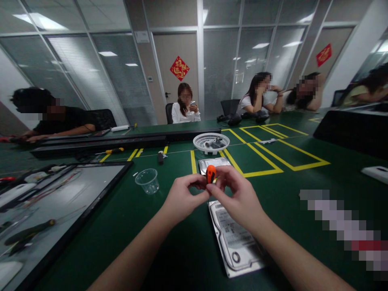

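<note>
Between the fingertips of both hands is a small screwdriver [211, 173] with an orange and black handle, its handle end facing up; its tip is hidden by the fingers. My left hand [184, 196] pinches it from the left, thumb and fingers closed. From the other side my right hand [239, 196] also closes on it. Below the right hand a hard drive [232, 242] lies label side up on the green table, partly covered by that hand and wrist. A second hard drive [222, 161] lies farther back, partly hidden behind the hands.
A clear plastic cup [147, 182] stands left of my hands. Behind is a white basket [211, 139] of dark parts. A large panel [100, 182] bearing tools takes up the left side. A yellow-handled screwdriver [117, 150] lies beyond it. Several people sit across the table.
</note>
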Available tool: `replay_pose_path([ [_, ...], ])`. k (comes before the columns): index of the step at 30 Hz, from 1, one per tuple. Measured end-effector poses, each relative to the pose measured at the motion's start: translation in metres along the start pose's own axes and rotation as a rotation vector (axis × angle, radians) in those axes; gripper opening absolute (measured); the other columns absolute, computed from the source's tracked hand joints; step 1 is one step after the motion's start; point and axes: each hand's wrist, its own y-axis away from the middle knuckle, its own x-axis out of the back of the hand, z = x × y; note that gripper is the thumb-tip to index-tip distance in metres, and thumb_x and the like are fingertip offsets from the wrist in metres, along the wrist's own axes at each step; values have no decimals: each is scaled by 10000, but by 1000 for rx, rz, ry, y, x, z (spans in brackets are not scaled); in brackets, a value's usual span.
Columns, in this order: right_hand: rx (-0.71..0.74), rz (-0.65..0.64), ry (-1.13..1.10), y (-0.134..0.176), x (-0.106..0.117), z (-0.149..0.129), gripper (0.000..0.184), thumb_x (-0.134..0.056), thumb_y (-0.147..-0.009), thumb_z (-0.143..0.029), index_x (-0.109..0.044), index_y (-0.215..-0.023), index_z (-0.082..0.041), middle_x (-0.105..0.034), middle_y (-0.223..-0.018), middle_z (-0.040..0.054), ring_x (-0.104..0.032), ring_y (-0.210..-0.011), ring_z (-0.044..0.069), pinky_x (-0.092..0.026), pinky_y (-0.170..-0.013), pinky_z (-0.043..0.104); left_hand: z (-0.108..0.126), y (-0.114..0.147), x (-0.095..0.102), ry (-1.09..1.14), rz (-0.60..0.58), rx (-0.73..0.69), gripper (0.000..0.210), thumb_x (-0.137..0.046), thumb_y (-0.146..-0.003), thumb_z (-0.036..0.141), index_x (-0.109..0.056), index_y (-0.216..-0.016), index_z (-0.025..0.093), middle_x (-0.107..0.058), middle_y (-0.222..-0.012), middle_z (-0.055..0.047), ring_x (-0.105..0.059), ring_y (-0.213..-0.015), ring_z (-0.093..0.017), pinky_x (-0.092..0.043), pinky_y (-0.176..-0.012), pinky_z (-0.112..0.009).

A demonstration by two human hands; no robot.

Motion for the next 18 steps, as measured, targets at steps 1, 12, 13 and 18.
replay_pose_path([
  [1, 4, -4, -4, 0, 0, -1, 359, -692, -913, -171, -601, -1254, -233, -687, -1040, 59, -645, -788, 187, -548, -744, 363, 0, 0, 0, -8, -10, -6, 136, -693, -815, 177, -742, -935, 135, -737, -905, -51, -661, -848, -180, -516, -803, -286],
  [12, 3, 14, 13, 0, 0, 1, 336, -691, -918, -182, -599, -1238, -232, -662, -910, 30, -634, -767, 189, -541, -729, 362, -2, 0, -2, 34, -3, 2, 156, -720, -809, 193, -725, -953, 134, -727, -921, -54, -658, -855, -175, -523, -806, -282],
  [13, 4, 9, 9, 0, 0, 0, 350, -684, -921, -180, -597, -1255, -231, -671, -949, 41, -638, -780, 191, -544, -740, 367, -2, 1, -1, 29, -12, -4, 139, -704, -817, 182, -727, -945, 134, -725, -917, -51, -654, -853, -173, -519, -803, -280],
  [18, 14, -5, -19, 0, 0, -2, 359, -640, -937, -145, -596, -1281, -234, -686, -1060, 67, -652, -816, 192, -543, -761, 376, 2, 1, -1, 22, -34, 2, 156, -676, -851, 190, -742, -983, 139, -735, -928, -50, -651, -846, -169, -512, -794, -280],
])
